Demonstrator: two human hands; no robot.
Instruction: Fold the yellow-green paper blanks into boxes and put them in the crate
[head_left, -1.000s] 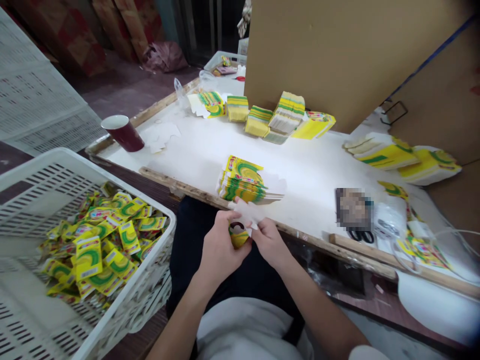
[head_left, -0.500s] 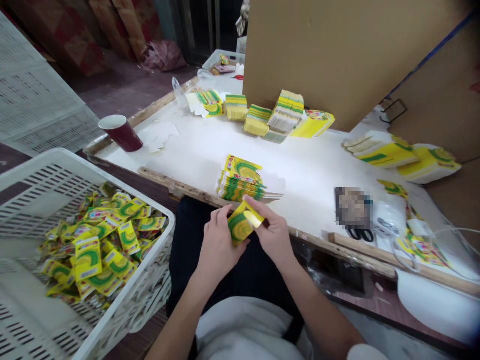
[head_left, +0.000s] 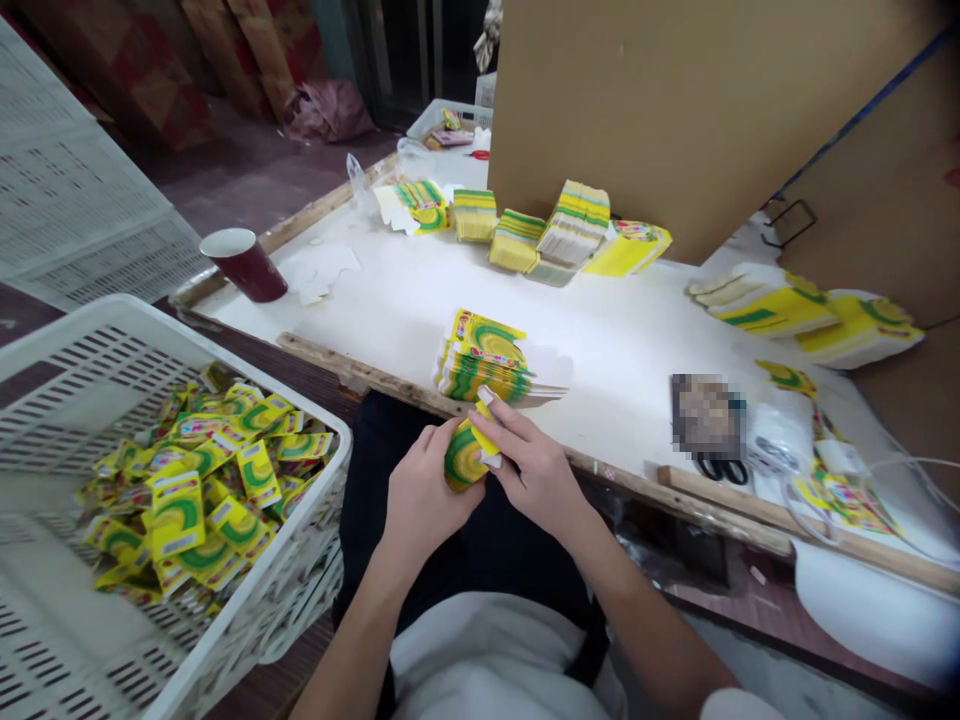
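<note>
Half a second ago the small box (head_left: 466, 456) was held up with its yellow flap open; now the right hand (head_left: 534, 468) has pressed that flap down while the left hand (head_left: 421, 495) clamps the body, so the box looks nearly closed. It sits between both hands, just below the counter (head_left: 390, 300) edge, near the stack of flat cartons (head_left: 480, 360). A white crate (head_left: 247, 620) of finished boxes stands at left; a red cup (head_left: 244, 262) and cardboard sheets (head_left: 675, 110) lie beyond.

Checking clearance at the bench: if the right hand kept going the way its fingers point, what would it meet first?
Probably the stack of flat cartons just beyond the right hand, past the small box it holds; depth is uncertain.
</note>
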